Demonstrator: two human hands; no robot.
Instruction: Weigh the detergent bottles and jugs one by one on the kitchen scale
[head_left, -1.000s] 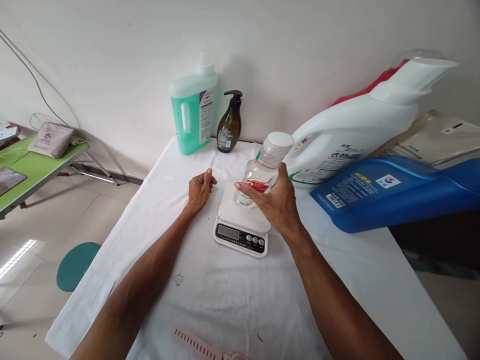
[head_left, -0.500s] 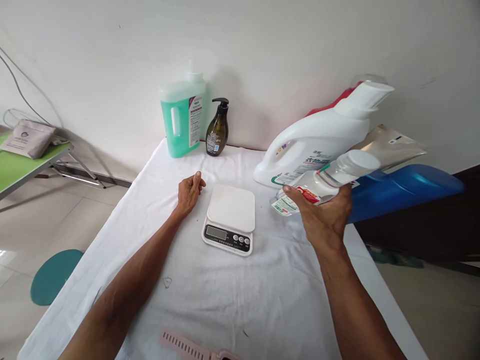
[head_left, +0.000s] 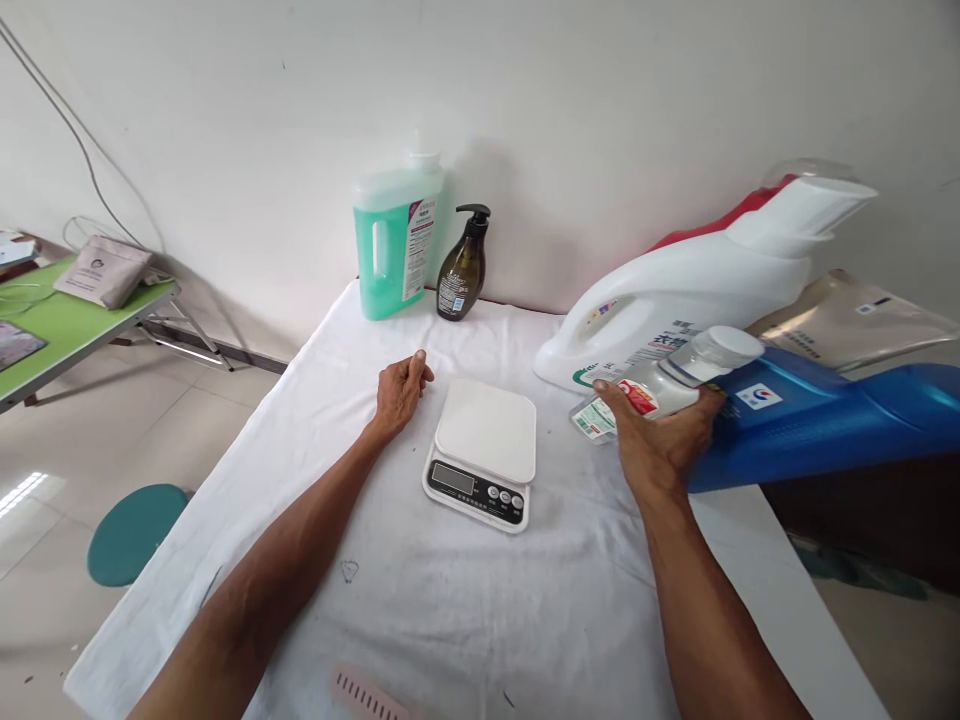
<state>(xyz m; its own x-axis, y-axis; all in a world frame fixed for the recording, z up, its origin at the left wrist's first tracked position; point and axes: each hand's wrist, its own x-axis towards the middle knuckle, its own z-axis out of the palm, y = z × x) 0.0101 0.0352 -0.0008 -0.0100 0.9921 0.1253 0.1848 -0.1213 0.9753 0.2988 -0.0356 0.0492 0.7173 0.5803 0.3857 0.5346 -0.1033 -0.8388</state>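
Note:
My right hand (head_left: pixel 664 435) grips a clear bottle (head_left: pixel 675 380) with a white cap and a red and green label. The bottle leans with its cap to the right, in front of a white laundry detergent jug (head_left: pixel 675 290) and a blue bottle (head_left: pixel 840 410). Whether its base touches the cloth, I cannot tell. Left of a white kitchen scale (head_left: pixel 487 430), my left hand (head_left: pixel 401 392) rests on the cloth, fingers curled in, thumb on top, nothing visible in it. The scale's platform carries nothing, and its display looks blank.
At the back stand a green liquid jug (head_left: pixel 390 250) and a dark pump bottle (head_left: pixel 461 270). A tan pouch (head_left: pixel 847 315) and a red item (head_left: pixel 720 215) lie behind the white jug. A pink strap (head_left: pixel 367 695) lies near the front of the white cloth (head_left: pixel 450 600).
The view has turned a little left, so most things sit farther right. My right hand and the clear bottle have shifted slightly left relative to the jugs. My left hand stays beside the scale.

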